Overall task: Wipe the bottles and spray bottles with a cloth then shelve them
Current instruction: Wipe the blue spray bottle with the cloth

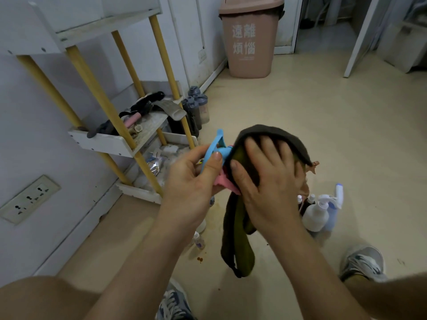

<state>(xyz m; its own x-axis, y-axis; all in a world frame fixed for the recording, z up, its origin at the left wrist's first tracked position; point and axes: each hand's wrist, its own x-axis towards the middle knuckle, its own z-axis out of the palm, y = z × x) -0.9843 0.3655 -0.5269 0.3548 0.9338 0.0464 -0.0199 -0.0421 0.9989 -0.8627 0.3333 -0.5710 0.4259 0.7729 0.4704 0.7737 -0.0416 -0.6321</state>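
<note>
**Wiping under way, shelving still ahead**

Just right of the shelf rack (129,144), the left hand (196,181) grips a blue-looped pink bottle (213,144). The right hand (270,181) curls the dark cloth (238,239) round it. A pump bottle (315,215) and spray bottle (332,215) wait farther right, likely unwiped.

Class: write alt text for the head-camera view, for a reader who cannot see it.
The left hand grips a blue-and-pink item while the right hand cups a dark cloth over it. Spray bottles stand on the floor below, with a white shelf unit at left and a pink bin behind.
</note>
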